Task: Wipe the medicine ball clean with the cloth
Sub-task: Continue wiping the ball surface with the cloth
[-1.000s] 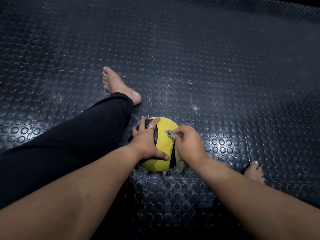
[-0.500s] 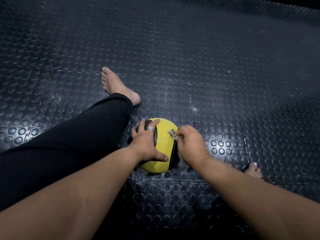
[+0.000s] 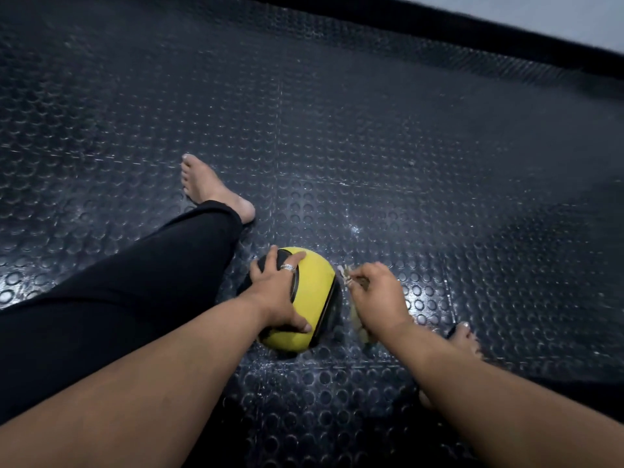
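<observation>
Yellow ball (image 3: 312, 285) sits on the floor under the spread left hand (image 3: 277, 295). The right hand (image 3: 376, 298) beside it grips the cloth (image 3: 358, 319). Hold the ball firm and rub its side.

Floor (image 3: 388, 136): dark rubber matting with raised round studs, laid in tiles with seams crossing near centre; whitish scuffs at roughly 3 o'clock from the ball (image 3: 312, 287), and a pale strip of other surface beyond its far edge at 1 o'clock. Resting directly on it: the yellow-and-black ball just below centre, a bare foot (image 3: 209, 187) at 11 o'clock from the ball with a black-trousered leg (image 3: 135, 285) stretching toward 8 o'clock, and a second bare foot (image 3: 467, 339) at 4 o'clock.
</observation>
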A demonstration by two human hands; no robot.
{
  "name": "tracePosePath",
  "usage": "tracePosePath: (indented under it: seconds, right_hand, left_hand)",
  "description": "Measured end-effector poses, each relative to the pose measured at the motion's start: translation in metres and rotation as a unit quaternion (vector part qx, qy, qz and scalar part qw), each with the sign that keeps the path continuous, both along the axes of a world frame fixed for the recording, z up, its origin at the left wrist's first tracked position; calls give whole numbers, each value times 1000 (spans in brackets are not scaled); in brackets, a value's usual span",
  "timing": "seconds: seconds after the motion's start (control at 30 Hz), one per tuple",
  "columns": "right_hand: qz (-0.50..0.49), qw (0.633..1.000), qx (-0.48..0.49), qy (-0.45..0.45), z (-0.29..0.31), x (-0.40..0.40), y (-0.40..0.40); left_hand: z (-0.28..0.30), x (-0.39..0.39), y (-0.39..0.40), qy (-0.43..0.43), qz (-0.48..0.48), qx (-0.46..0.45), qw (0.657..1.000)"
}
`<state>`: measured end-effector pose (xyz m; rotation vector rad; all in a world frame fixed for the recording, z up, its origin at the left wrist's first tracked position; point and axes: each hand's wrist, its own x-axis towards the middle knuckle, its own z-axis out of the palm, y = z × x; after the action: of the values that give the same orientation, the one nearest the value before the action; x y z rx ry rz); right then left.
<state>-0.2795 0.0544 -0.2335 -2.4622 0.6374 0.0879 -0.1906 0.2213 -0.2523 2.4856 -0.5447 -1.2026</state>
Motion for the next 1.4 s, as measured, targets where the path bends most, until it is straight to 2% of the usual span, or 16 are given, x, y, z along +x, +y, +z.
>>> tracePosePath:
  seconds: [0.07, 0.2, 0.37, 0.5, 0.67, 0.8, 1.03, 1.23, 1.4]
  right_hand:
    - [-52, 998, 29, 21, -2, -10, 1]
    - [-72, 995, 54, 53, 2, -21, 5]
    - [-50, 994, 51, 82, 16, -27, 19]
    - [-29, 994, 48, 93, 25, -36, 25]
    - [-28, 993, 50, 104, 32, -41, 29]
    - [-22, 991, 70, 113, 34, -37, 28]
    - [-86, 985, 97, 117, 27, -32, 25]
    - [-75, 981, 86, 156, 28, -32, 23]
    - [-75, 983, 95, 141, 28, -36, 19]
  left_hand:
    - [3, -5, 1, -9, -58, 15, 998]
    - [17, -14, 0, -35, -141, 24, 989]
    - [22, -16, 10, -39, -71, -7, 997]
    - [28, -12, 18, -32, -68, -7, 997]
    - [27, -12, 16, -69, -18, -35, 997]
    - [32, -12, 12, -78, -38, 2, 996]
    - [32, -13, 22, -22, -7, -13, 1000]
    - [30, -25, 21, -29, -30, 7, 999]
    - [25, -37, 17, -79, 4, -9, 997]
